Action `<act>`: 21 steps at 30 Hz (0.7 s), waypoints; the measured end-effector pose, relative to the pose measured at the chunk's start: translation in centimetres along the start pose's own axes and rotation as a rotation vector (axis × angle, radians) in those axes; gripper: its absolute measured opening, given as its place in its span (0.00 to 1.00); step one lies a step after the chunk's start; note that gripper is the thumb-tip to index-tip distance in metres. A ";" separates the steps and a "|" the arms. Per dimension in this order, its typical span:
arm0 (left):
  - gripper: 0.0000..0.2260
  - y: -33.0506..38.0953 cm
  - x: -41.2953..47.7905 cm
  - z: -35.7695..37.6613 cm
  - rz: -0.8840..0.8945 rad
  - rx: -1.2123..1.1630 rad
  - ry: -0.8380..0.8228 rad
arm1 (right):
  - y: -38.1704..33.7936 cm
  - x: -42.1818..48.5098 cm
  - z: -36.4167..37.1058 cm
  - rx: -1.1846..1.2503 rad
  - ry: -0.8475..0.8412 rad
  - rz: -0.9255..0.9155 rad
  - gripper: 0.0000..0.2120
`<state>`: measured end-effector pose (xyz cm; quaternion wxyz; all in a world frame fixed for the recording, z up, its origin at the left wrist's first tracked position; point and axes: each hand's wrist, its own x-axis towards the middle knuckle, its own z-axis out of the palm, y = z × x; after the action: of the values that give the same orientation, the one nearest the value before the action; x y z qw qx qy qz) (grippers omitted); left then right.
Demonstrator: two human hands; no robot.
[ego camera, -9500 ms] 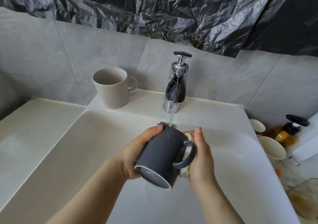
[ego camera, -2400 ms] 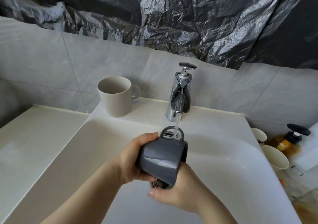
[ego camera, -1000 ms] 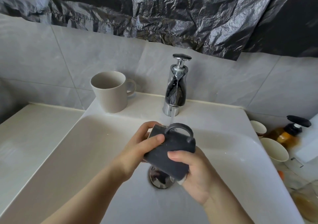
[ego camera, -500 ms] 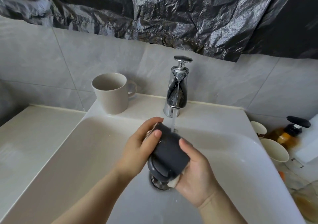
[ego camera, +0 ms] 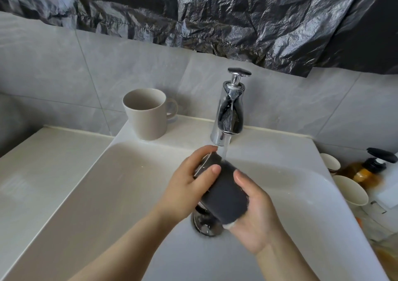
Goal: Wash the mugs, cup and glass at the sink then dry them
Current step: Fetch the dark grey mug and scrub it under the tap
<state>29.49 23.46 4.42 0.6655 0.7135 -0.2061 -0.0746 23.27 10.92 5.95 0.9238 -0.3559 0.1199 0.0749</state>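
A dark grey mug (ego camera: 224, 191) lies tilted over the white sink (ego camera: 107, 194), its mouth end up under the water running from the chrome tap (ego camera: 229, 116). My left hand (ego camera: 189, 185) grips the mug's upper end, thumb across its side. My right hand (ego camera: 256, 214) cups the mug's lower end from beneath, thumb on its side, and a bit of white sponge (ego camera: 229, 225) shows between the palm and the mug. A beige mug (ego camera: 146, 114) stands upright on the sink's back ledge, left of the tap.
The chrome drain (ego camera: 204, 224) sits right under the mug. Right of the sink stand two pale cups (ego camera: 349, 192), an amber pump bottle (ego camera: 370, 170) and a glass vessel (ego camera: 387, 255) at the frame's edge. A pale counter (ego camera: 32, 173) lies left of the basin.
The grey mug has been turned in my hands; its handle, up a second ago, is out of sight now. My right hand has slid lower along the mug toward its base.
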 end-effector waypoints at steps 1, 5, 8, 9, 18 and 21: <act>0.16 0.0 0.0 -0.2 -0.062 -0.039 -0.031 | 0.0 -0.1 -0.1 -0.068 0.004 -0.035 0.16; 0.19 1.0 -0.2 -0.4 -0.563 -0.396 -0.086 | 1.4 0.3 -0.6 -1.000 0.095 -0.283 0.12; 0.12 1.0 -0.1 -0.1 -0.534 -0.364 0.017 | 2.5 0.8 -0.6 -1.077 0.124 -0.272 0.13; 0.09 0.9 0.0 0.0 -0.432 -0.323 0.047 | 2.3 0.8 -0.5 -0.849 0.090 -0.230 0.15; 0.15 1.8 0.0 -0.9 -0.592 -0.362 -0.061 | 1.8 0.3 -0.7 -1.041 -0.070 -0.162 0.22; 0.11 0.7 0.3 -0.6 -0.492 -0.286 0.067 | 2.6 0.6 -0.2 -1.015 0.020 -0.149 0.18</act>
<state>29.87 23.90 5.21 0.7276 0.6432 0.0082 -0.2385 23.22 12.72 3.96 0.6362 -0.7679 0.0516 0.0542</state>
